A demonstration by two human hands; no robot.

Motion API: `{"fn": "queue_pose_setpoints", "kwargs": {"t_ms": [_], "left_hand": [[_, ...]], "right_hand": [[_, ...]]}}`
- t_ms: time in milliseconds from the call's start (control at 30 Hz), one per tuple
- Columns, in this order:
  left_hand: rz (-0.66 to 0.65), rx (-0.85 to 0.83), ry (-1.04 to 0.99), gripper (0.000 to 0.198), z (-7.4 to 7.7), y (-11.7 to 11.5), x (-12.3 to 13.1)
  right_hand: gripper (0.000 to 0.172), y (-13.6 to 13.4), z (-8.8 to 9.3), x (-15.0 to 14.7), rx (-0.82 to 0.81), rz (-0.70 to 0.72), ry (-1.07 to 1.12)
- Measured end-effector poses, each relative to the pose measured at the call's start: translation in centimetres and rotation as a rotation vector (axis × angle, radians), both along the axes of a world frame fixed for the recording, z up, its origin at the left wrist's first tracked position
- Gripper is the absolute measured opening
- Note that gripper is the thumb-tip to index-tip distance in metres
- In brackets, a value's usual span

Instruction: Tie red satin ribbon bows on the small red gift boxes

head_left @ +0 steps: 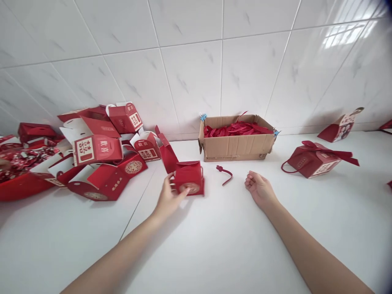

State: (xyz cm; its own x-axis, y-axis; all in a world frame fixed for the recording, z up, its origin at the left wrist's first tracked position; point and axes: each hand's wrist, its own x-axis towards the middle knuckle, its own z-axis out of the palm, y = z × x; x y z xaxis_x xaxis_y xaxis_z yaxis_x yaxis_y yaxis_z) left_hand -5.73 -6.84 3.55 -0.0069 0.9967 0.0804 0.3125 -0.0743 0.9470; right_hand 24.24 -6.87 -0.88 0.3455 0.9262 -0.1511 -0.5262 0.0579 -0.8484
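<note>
Passage along near tabletop; obstacles: knotted cord, carton behind, red box pile left.

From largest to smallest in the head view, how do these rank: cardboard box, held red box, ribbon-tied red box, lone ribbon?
1. Cardboard box
2. Held red box and ribbon-tied red box: too alike to rank
3. Lone ribbon

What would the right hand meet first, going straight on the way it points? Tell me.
Probably the front of the cardboard box; the red strip seems just left of that line. The right hand's height is unclear.
</note>
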Motion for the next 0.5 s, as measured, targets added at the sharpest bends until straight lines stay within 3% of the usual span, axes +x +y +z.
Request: {"fn": "queue_pose_setpoints", "kwargs": {"t_ms": [100, 167, 267, 367, 500], "left_hand": [[0.006, -0.019, -0.059, 0.064, -0.2, 1.4, 2.8], [0.041, 0.034, -0.071, 0.051, 0.2, 2.6, 2.8], [0.208, 0.176, -0.032, 0.047, 1.2, 5.1, 0.3], [0.384, 0.285, 0.038, 0.07, 2.4, 8.0, -3.0], [0.383, 0.32, 0.132, 0.085, 3.6, 11.0, -4.7]], "right_hand": [[0.024, -0.2, 0.0, 0.4, 0.001, 0.01, -0.034], [0.024, -0.3, -0.1, 0.5, 0.007, 0.0, -0.083], [0.024, -0.2, -0.2, 0.3, 0.018, -0.044, -0.19], [0.024, 0.0, -0.4, 0.1, 0.011, -0.096, -0.348], [0.017, -0.1, -0.7, 0.1, 0.02, -0.12, -0.655]]}}
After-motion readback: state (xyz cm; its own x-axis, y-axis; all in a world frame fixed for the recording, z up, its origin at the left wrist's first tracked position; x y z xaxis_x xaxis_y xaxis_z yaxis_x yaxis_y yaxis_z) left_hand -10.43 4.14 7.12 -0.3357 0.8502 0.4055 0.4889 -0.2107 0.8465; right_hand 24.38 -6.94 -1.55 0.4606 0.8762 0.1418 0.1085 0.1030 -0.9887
